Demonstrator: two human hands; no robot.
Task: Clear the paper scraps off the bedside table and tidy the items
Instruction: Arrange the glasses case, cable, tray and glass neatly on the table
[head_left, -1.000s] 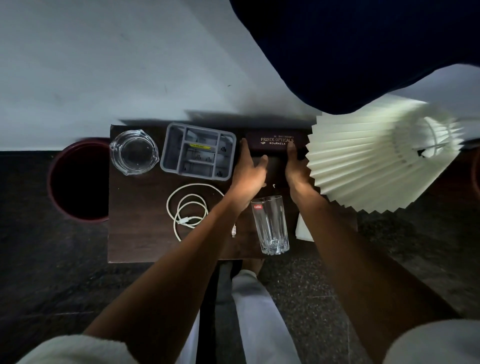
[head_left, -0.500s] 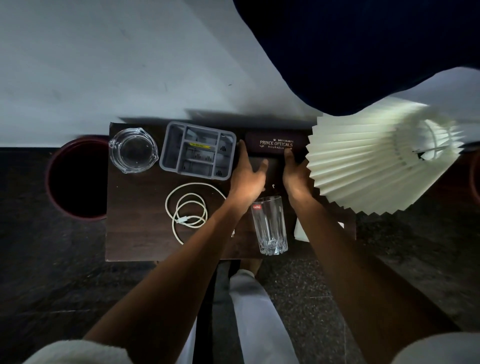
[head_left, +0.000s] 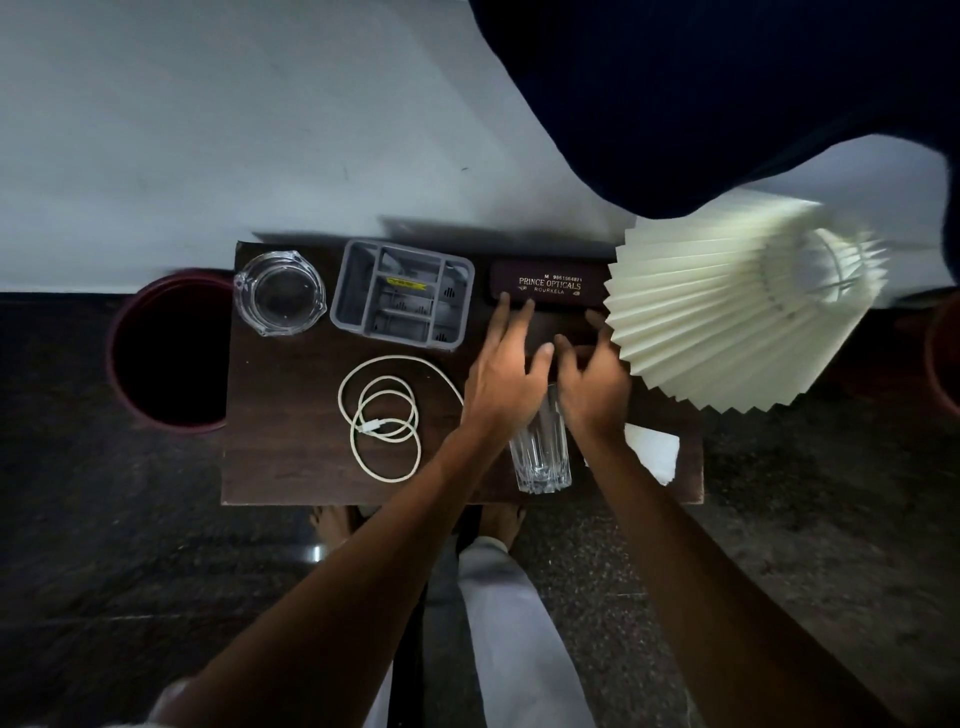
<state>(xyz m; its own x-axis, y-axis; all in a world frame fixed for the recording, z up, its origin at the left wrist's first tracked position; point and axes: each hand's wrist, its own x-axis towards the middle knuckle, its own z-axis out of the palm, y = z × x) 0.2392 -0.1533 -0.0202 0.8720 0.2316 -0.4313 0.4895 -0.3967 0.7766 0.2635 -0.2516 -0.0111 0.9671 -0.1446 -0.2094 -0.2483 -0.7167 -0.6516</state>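
A dark spectacle case (head_left: 549, 286) with gold lettering lies at the back of the dark wooden bedside table (head_left: 291, 436). My left hand (head_left: 506, 371) hovers just in front of it, fingers spread, fingertips at the case's front edge. My right hand (head_left: 592, 387) is beside it, fingers apart and holding nothing. A clear drinking glass (head_left: 540, 452) stands upright under both wrists. A white paper scrap (head_left: 654, 452) lies at the table's front right, partly hidden by my right forearm.
A glass ashtray (head_left: 279, 293) and a grey compartment organiser (head_left: 402, 299) sit along the back. A coiled white cable (head_left: 387, 415) lies mid-table. A pleated cream lampshade (head_left: 743, 312) overhangs the right side. A dark red bin (head_left: 169, 353) stands on the floor at left.
Both hands have let go of the spectacle case and drawn back toward me with fingers spread. The case now rests at the back edge of the table.
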